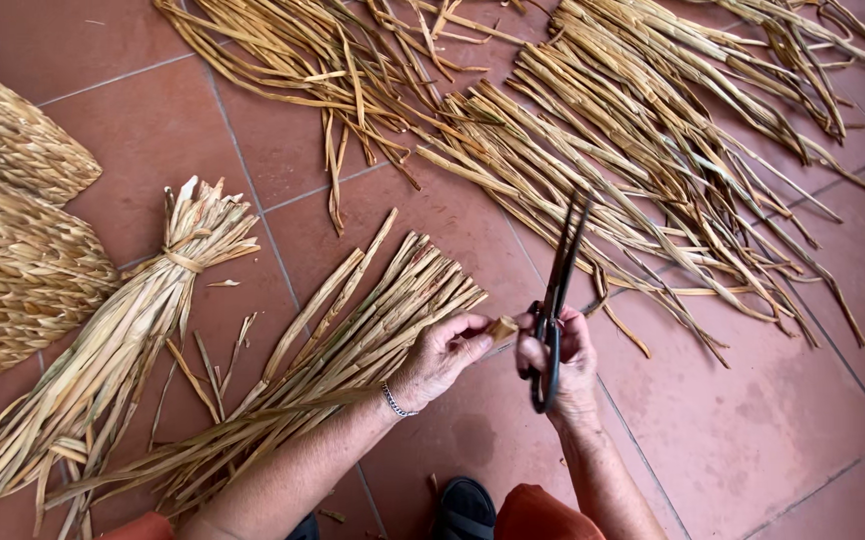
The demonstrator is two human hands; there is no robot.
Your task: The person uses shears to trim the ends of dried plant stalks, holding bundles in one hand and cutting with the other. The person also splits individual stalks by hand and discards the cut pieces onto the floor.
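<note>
Fingers (473, 330) of my left hand (440, 358) are pinching a short straw stub (502, 326) steady near the black shears (555, 300) my right hand (565, 362) is gripping, blades pointing far.

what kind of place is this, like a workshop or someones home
Probably a home patio or floor-level weaving spot, not a fitted workshop. Dried reed stalks lie spread on terracotta floor tiles, woven straw pieces lie to one side, and the right hand holds black scissors.
</note>
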